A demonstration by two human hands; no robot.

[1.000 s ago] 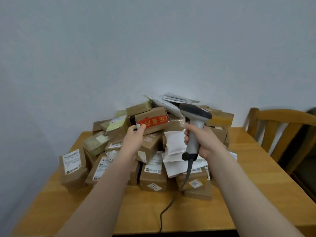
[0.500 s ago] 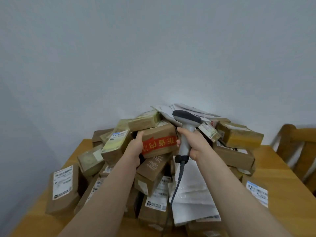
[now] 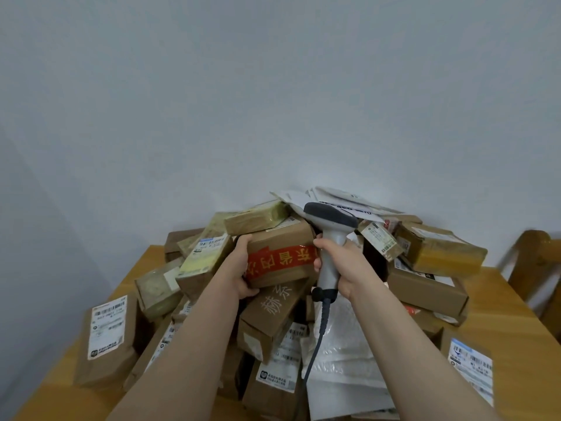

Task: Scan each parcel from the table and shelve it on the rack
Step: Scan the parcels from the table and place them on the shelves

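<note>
A brown cardboard parcel with a red tape band (image 3: 280,256) lies near the top of a heap of parcels on the wooden table (image 3: 513,305). My left hand (image 3: 239,268) grips its left end, thumb on top and fingers underneath. My right hand (image 3: 343,265) holds a grey barcode scanner (image 3: 329,238) upright by its handle, just right of that parcel, its dark head above the box's far corner. The scanner's cable (image 3: 315,344) hangs down over a white plastic mailer (image 3: 343,360). The rack is out of view.
Several brown boxes with white labels crowd the table, one standing at the left (image 3: 107,338) and one at the right edge (image 3: 470,366). White envelopes (image 3: 334,197) top the heap against the pale wall. A wooden chair (image 3: 537,268) stands at the right.
The view has moved closer to the heap. My left hand has gone from touching the red-taped parcel's corner to gripping its left end. The scanner has shifted in beside the box.
</note>
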